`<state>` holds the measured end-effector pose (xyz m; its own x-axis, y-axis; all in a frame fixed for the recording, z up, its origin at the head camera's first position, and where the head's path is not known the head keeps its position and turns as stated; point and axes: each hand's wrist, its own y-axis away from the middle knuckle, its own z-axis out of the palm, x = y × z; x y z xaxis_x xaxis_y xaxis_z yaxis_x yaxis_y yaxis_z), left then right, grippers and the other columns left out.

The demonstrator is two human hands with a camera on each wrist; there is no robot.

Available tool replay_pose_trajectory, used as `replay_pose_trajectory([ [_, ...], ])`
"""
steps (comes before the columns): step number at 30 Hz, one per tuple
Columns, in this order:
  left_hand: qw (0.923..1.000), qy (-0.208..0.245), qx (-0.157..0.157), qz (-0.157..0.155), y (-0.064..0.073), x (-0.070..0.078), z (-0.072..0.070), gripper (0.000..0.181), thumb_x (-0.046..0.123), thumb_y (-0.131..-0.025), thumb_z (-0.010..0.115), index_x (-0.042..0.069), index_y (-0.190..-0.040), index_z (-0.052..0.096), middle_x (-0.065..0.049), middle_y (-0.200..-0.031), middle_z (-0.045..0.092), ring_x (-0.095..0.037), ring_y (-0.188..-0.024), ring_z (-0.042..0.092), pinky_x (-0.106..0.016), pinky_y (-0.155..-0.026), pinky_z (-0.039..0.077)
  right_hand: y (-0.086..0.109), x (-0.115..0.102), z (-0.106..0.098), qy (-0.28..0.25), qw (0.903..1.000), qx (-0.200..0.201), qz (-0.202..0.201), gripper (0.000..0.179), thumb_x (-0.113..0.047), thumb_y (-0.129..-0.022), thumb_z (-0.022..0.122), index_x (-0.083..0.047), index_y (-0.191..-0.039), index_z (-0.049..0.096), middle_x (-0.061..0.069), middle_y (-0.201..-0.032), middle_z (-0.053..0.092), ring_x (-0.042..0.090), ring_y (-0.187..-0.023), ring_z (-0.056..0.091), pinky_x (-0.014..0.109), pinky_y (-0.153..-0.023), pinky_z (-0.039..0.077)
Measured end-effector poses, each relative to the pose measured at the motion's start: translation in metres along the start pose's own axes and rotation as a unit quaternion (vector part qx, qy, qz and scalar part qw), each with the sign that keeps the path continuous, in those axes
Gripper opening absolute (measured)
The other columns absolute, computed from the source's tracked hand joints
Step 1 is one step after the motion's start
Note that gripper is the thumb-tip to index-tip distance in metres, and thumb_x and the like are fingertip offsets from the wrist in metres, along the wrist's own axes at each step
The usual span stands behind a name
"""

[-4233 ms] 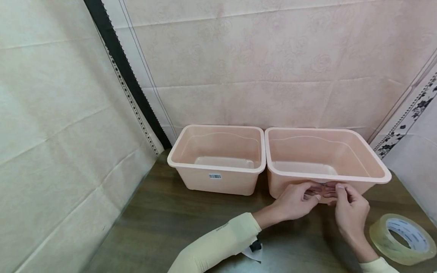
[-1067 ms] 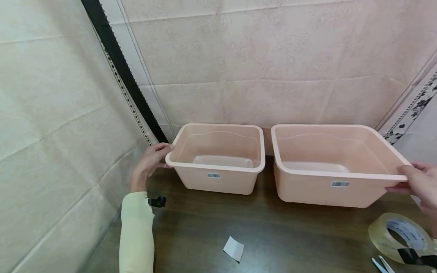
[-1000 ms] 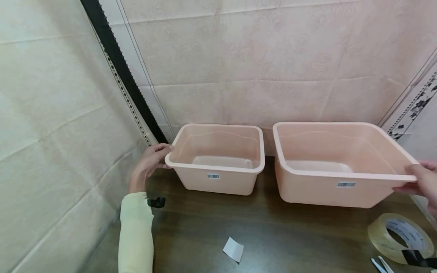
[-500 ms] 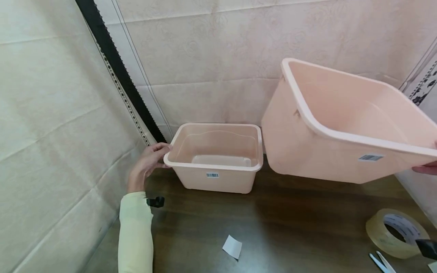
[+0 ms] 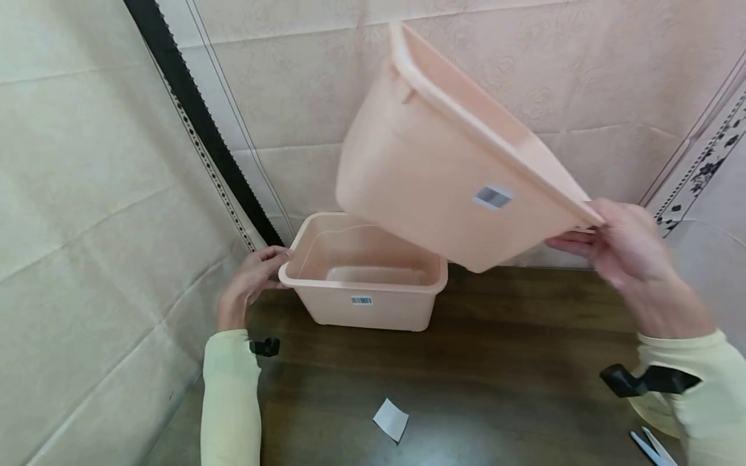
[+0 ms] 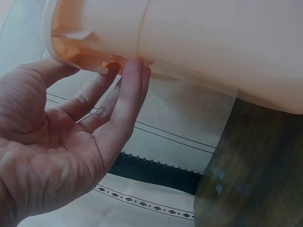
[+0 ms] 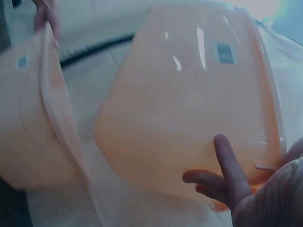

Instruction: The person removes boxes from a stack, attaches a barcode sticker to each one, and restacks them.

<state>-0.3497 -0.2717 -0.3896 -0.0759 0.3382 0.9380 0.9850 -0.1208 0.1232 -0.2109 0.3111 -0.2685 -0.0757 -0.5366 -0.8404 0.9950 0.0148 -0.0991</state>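
A pale pink plastic storage bin (image 5: 402, 307) stands upright on the dark wooden table, a barcode label on its front. My left hand (image 5: 250, 281) grips its left end at the rim; in the left wrist view the fingers of that hand (image 6: 61, 137) reach beneath the lip. A second, similar bin (image 5: 431, 175) is up in the air, steeply tilted with its left end high, overlapping the standing bin's back right corner in the head view. My right hand (image 5: 635, 259) holds it by the right end of its rim. In the right wrist view its underside and label show.
A small white paper slip (image 5: 391, 419) lies on the table (image 5: 495, 343). At the lower right are two slim pale blades (image 5: 653, 446) and a roll of clear tape (image 5: 653, 411), mostly hidden by my right sleeve. Cloth sheets (image 5: 87, 226) hang at the left, back and right.
Earlier both hands were at the right bin's front. Then the left hand took the left bin's rim, and the right hand raised the right bin, tilted it and swung it leftward.
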Motion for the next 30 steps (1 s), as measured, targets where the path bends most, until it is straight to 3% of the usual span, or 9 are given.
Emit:
replay_pose_trajectory([
  [6, 1.0000, 0.006, 0.000, 0.006, -0.002, -0.002, 0.000, 0.055, 0.048, -0.104, 0.063, 0.008, -0.142, 0.057, -0.015, -0.137, 0.058, -0.022, -0.107, 0.067, -0.039, -0.087, 0.066, -0.011, 0.038, 0.050, 0.057, 0.9981, 0.024, -0.003, 0.021, 0.002, -0.103, 0.055, -0.003, -0.100, 0.075, 0.010, -0.092, 0.081, 0.026, -0.084, 0.082, 0.043, -0.075, 0.067],
  [12, 0.9998, 0.013, -0.006, 0.014, -0.001, -0.005, -0.003, 0.051, 0.046, -0.106, 0.062, 0.008, -0.140, 0.056, -0.014, -0.137, 0.057, -0.022, -0.107, 0.067, -0.042, -0.089, 0.065, -0.026, 0.075, 0.077, 0.081, 0.9947, 0.062, -0.015, 0.012, -0.003, -0.100, 0.054, -0.003, -0.095, 0.065, 0.006, -0.082, 0.078, 0.022, -0.072, 0.080, 0.042, -0.070, 0.067],
  [19, 0.9992, 0.027, -0.018, 0.022, 0.001, -0.007, -0.005, 0.039, 0.046, -0.107, 0.060, 0.013, -0.128, 0.060, -0.005, -0.119, 0.062, -0.016, -0.099, 0.069, -0.040, -0.087, 0.065, -0.036, 0.103, 0.087, 0.185, 0.9800, 0.071, -0.018, 0.024, -0.011, -0.101, 0.055, -0.005, -0.082, 0.069, 0.002, -0.083, 0.072, 0.017, -0.068, 0.078, 0.042, -0.066, 0.066],
  [26, 0.9998, 0.005, -0.017, 0.013, 0.002, -0.001, 0.000, 0.032, 0.039, -0.110, 0.055, 0.011, -0.125, 0.060, -0.006, -0.123, 0.061, -0.020, -0.104, 0.066, -0.042, -0.089, 0.064, -0.038, 0.122, 0.088, 0.266, 0.9599, 0.088, -0.003, 0.025, -0.019, -0.100, 0.055, 0.003, -0.112, 0.058, 0.000, -0.071, 0.074, 0.018, -0.058, 0.076, 0.040, -0.065, 0.066],
  [30, 0.9995, -0.005, -0.028, 0.011, 0.001, 0.002, 0.003, 0.044, 0.040, -0.110, 0.053, 0.008, -0.140, 0.055, -0.015, -0.139, 0.056, -0.026, -0.114, 0.064, -0.045, -0.092, 0.064, -0.039, 0.130, 0.087, 0.312, 0.9451, 0.097, -0.009, 0.031, -0.022, -0.098, 0.059, 0.001, -0.118, 0.055, -0.002, -0.068, 0.073, 0.018, -0.058, 0.076, 0.040, -0.066, 0.066],
])
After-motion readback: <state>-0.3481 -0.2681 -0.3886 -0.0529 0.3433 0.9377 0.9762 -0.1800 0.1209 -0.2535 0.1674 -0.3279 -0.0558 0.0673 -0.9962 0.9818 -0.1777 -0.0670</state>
